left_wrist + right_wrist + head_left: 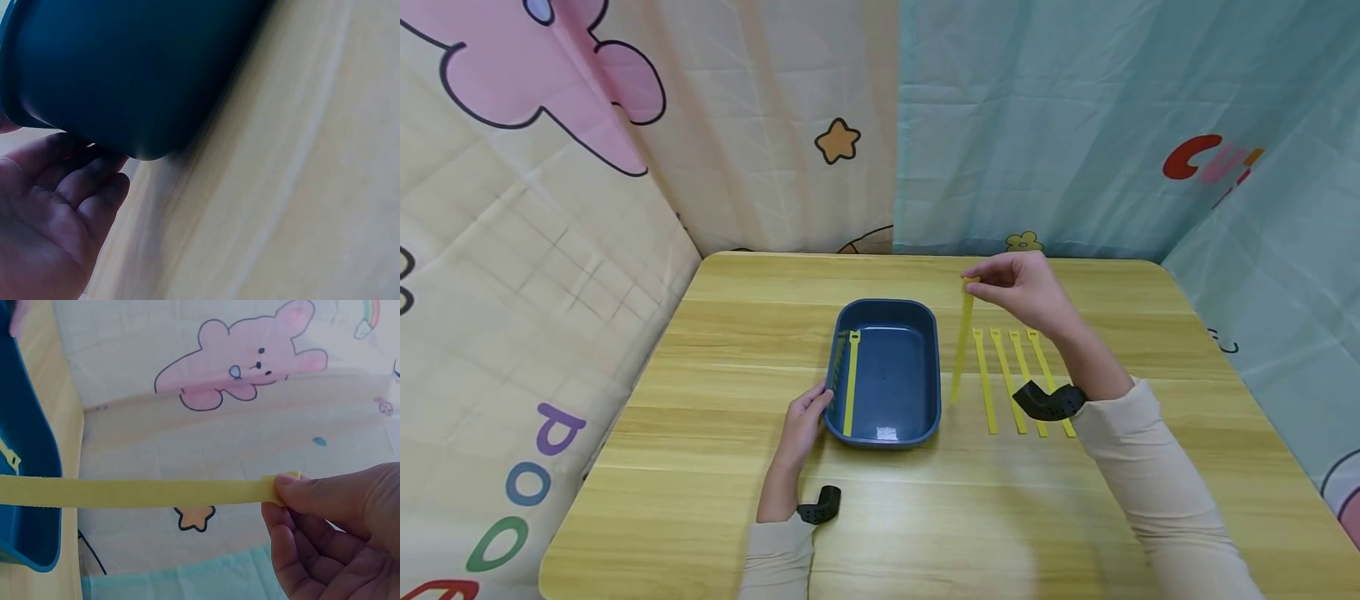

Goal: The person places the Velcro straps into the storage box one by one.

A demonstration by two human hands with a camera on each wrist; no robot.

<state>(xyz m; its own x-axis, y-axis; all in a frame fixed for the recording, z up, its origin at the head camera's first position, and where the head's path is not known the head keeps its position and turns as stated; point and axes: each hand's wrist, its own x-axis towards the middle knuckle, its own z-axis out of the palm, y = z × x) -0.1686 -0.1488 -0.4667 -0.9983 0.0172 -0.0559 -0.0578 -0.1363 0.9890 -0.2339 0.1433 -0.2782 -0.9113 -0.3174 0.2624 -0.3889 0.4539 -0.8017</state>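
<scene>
My right hand [1026,287] pinches a yellow hook-and-loop cable tie [962,350] by its slotted head, between thumb and fingers. The strap hangs down just right of a blue plastic tray [938,367]. In the right wrist view, this same tie [137,492] stretches left from the fingertips, overlapping the tray. My left hand [801,425] holds the tray's left side, thumb at the rim; the left wrist view shows its fingers [94,181] bent against the outer wall. Inside the tray, along its left side, lies another yellow cable tie [852,387].
Several more yellow cable ties [985,383] lie side by side on the wooden table [700,375], right of the tray and partly under the right forearm. Printed curtains [1037,125] enclose the table's back and sides. Each wrist wears a black device [1048,402].
</scene>
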